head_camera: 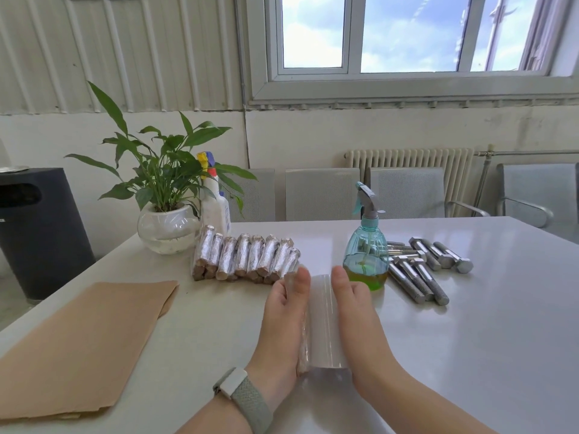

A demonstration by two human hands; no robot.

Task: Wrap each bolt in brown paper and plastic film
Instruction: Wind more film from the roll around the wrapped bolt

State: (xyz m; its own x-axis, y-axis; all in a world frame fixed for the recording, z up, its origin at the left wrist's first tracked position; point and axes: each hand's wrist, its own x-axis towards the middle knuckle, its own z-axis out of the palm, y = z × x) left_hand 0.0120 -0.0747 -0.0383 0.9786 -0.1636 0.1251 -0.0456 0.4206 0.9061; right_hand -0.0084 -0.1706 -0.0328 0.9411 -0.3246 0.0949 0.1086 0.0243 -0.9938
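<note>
A bolt wrapped in brown paper [303,349] lies lengthwise on the white table [470,339], partly covered by clear film. My left hand [279,324] holds it from the left, thumb laid along its top. Right beside it is the roll of plastic film [324,324], held by my right hand [357,321] with the thumb on top and the fingers down its right side. A pile of several finished wrapped bolts [247,258] sits just beyond my left hand. Several bare steel bolts [419,277] lie at the right. Sheets of brown paper [81,339] lie at the front left.
A teal spray bottle [365,258] with green liquid stands just beyond my right hand. A potted plant in a glass bowl [166,233] and a white spray bottle [216,208] stand at the back left. Grey chairs [322,192] line the far edge; a black bin [37,233] stands left.
</note>
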